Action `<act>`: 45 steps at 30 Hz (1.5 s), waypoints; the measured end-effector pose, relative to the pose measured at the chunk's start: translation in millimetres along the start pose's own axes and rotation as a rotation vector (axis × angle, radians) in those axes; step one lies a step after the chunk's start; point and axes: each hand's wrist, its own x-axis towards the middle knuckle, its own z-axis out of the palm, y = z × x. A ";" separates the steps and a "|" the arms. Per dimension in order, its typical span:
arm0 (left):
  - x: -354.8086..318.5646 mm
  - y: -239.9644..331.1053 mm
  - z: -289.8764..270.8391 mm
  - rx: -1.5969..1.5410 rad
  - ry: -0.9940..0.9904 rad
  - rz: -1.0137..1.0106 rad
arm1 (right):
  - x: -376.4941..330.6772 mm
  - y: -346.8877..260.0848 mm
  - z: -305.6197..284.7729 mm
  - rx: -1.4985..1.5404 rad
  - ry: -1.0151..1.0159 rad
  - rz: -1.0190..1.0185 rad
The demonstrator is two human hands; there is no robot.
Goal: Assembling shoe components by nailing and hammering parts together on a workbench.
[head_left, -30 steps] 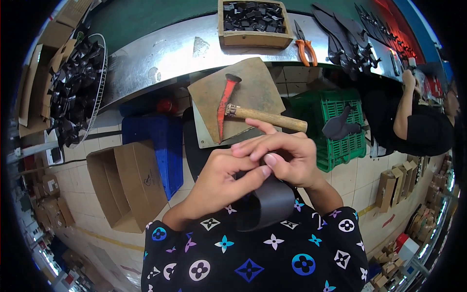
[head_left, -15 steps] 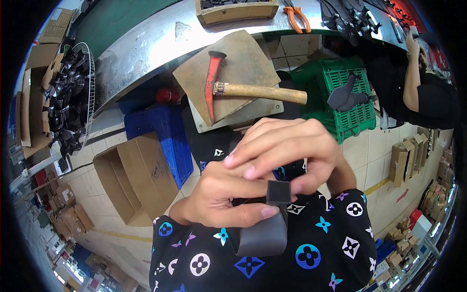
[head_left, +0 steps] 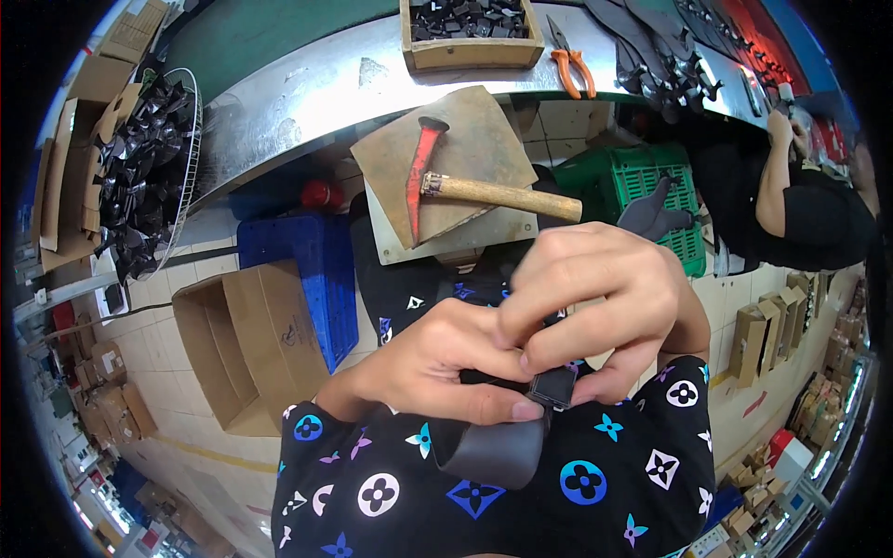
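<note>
Close to my lap, my left hand [head_left: 437, 363] pinches a dark, glossy curved band [head_left: 500, 456] between thumb and fingers. At the band's upper end is a small black square piece [head_left: 553, 386], tilted. My right hand [head_left: 605, 298] closes over that end, its thumb beside the square piece and its curled fingers meeting the left hand's fingers. The contact under the right fingers is hidden. Beyond the hands, a red-headed hammer [head_left: 502, 194] with a wooden handle lies on a worn brown board [head_left: 479, 130].
A wooden box [head_left: 474, 56] of small black pieces and orange-handled pliers [head_left: 573, 74] rest on the metal bench. At left are a wire basket [head_left: 193, 167] of glossy black parts, a cardboard box [head_left: 284, 339] and a blue bin [head_left: 330, 288]. A green crate [head_left: 688, 246] stands near a co-worker [head_left: 809, 209].
My right hand has shifted right, with its fingers more bent. The square piece has moved slightly right and down and tilted. The bench and hammer appear lower as the view shifts.
</note>
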 end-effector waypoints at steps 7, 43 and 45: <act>13.5 4.2 -6.7 -0.225 -0.161 -0.092 | 20.8 -18.2 -13.9 -0.124 -0.292 0.012; 82.2 -13.2 -20.2 1.011 0.569 -0.136 | -200.5 94.4 -262.2 -1.509 0.704 1.248; 87.8 -4.9 -23.7 1.115 0.623 -0.167 | -132.0 98.3 -260.7 -1.359 0.778 1.150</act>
